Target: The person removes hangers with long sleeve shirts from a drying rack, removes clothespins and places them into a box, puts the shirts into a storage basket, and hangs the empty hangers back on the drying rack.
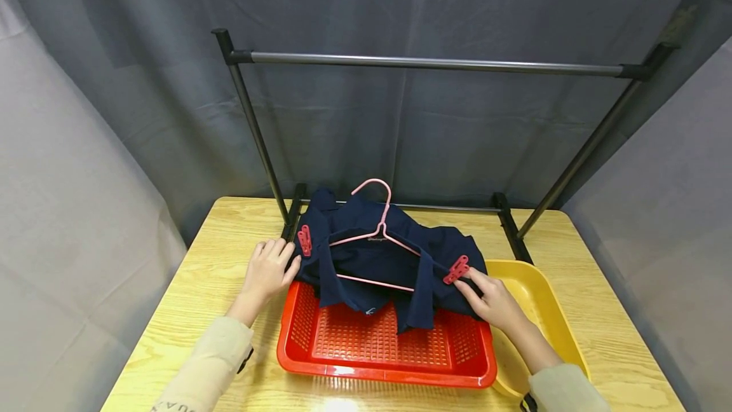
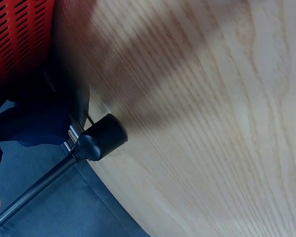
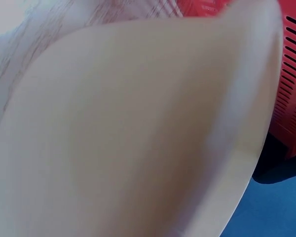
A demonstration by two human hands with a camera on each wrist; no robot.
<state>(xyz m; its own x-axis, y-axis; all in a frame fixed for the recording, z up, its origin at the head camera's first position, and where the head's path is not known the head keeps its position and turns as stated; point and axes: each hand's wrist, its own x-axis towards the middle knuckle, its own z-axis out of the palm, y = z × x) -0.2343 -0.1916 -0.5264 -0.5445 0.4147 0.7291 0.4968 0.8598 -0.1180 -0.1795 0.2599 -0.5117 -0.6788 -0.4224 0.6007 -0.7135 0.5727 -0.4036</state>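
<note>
A creased dark grey fabric curtain [image 1: 343, 126] hangs behind the yellowish wood-grain tabletop [image 1: 189, 297], whose far corners are rounded. Paler grey cloth panels [image 1: 74, 177] flank it on both sides, and a bright glare spot [image 1: 338, 405] shines on the wood low in the head view.

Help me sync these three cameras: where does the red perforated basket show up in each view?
Head: the red perforated basket is at lower centre, its far part covered by the navy collared shirt.
Left wrist: cut off in the upper left corner.
Right wrist: at the upper right edge, partly hidden by the yellow tray.
Shared landmark: the wood-grain tabletop, also visible in both wrist views.
</note>
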